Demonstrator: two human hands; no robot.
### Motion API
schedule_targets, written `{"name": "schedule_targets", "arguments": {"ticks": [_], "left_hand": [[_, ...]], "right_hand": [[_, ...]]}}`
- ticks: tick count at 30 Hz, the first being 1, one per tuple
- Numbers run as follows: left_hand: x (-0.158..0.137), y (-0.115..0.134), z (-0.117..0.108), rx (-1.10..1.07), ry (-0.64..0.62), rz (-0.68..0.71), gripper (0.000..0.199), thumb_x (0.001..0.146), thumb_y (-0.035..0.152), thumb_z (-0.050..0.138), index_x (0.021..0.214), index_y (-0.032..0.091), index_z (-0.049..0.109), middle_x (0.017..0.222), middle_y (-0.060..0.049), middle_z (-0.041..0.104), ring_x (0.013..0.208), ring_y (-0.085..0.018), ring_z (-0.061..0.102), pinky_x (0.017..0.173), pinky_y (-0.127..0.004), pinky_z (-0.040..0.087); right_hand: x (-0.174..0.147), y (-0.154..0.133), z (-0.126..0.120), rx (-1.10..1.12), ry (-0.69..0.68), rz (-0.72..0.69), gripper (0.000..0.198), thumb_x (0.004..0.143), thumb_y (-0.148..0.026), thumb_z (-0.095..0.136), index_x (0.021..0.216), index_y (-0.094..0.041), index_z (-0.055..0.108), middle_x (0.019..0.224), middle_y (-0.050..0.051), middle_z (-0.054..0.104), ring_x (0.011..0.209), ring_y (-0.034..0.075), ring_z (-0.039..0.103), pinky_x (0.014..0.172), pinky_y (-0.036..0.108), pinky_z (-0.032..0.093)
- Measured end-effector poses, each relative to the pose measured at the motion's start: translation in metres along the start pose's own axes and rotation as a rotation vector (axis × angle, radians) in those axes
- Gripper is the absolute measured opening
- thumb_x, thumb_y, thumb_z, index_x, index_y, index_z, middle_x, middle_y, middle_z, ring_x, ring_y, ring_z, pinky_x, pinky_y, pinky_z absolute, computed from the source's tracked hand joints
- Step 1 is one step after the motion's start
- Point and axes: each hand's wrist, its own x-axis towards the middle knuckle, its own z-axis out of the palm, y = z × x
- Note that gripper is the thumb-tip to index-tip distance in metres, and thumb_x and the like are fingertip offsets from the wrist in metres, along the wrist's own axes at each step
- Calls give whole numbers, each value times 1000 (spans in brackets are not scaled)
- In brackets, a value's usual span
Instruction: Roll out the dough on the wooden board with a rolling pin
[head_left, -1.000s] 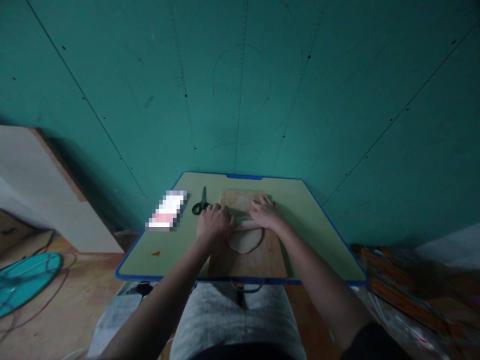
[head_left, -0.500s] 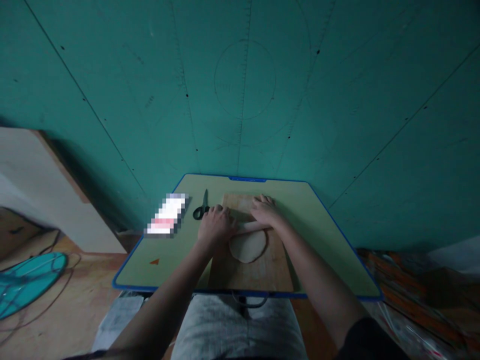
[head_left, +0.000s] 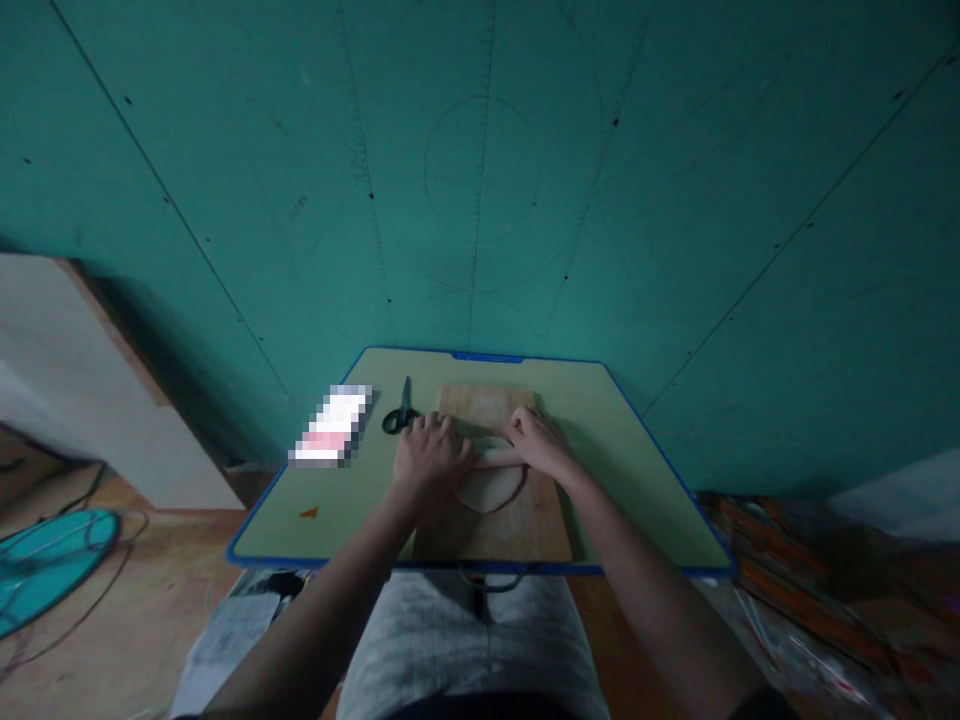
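Left hand (head_left: 433,452) is set palm down over the left end of the rolling pin (head_left: 497,458), fingers bent and close together. Right hand (head_left: 536,440) is at the opposite end, fingers curled inward toward the palm. Whether either hand clasps the pin cannot be told (the undersides are hidden). The pin lies crosswise over the flattened dough (head_left: 491,490), which shows on both its near and far sides. The dough rests on the wooden board (head_left: 529,535), a flat carrier placed on the surface (head_left: 637,500) between the forearms. Scissors (head_left: 399,420) lie just beside the left hand, blades directed at the green wall (head_left: 292,150). A pixelated rectangular item (head_left: 331,427) occupies the surface's left edge; a small orange triangle (head_left: 309,513) lies nearer the person. At lower right, beside the surface, is clear plastic (head_left: 817,665); its contents are too dim to identify.
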Motion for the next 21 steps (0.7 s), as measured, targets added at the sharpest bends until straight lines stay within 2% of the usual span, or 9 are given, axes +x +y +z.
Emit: {"name": "schedule_targets", "arguments": {"ticks": [3,7,10,12,15,18,21], "left_hand": [[-8,3,-3,0,6,51,35,96,36,41,111,15,65,116,-17,65,115,-32,57,89,-40,46],[-21,6,-2,19,34,94,36,98,34,38,118,19,65,137,-15,60,135,-34,45,98,-43,43],[-31,8,3,3,81,21,44,99,40,38,133,19,58,147,-16,53,137,-32,46,104,-43,41],[-37,8,7,-3,116,14,50,100,43,37,138,17,55,148,-18,51,137,-32,47,108,-43,39],[-46,10,10,-20,156,49,50,100,44,38,137,18,59,149,-17,51,137,-34,47,108,-46,38],[-56,11,14,-34,208,64,46,99,41,41,134,18,62,146,-16,55,135,-36,49,106,-50,39],[-69,11,19,-28,271,96,45,98,39,46,135,19,62,141,-16,59,133,-39,50,104,-53,41]], "right_hand": [[-7,-1,-5,20,-37,28,18,99,-25,44,97,-22,62,108,5,69,100,18,62,80,26,40],[-22,-7,-7,-27,-28,32,27,102,-25,35,104,-22,62,112,6,70,102,19,63,81,28,41],[-36,-13,-5,-102,63,-8,35,103,-27,31,115,-21,63,122,9,69,116,22,60,99,33,38],[-43,-15,-1,-146,113,-58,40,102,-27,31,124,-18,63,135,12,64,128,24,54,113,37,28],[-53,-14,3,-182,126,-93,46,103,-28,28,134,-15,61,145,13,56,139,25,45,120,41,18],[-65,-11,7,-179,150,-109,49,104,-31,28,141,-15,56,147,12,55,141,25,43,120,42,21],[-80,-8,10,-160,176,-135,49,104,-31,30,143,-12,53,146,12,55,137,26,47,118,43,27]]}}
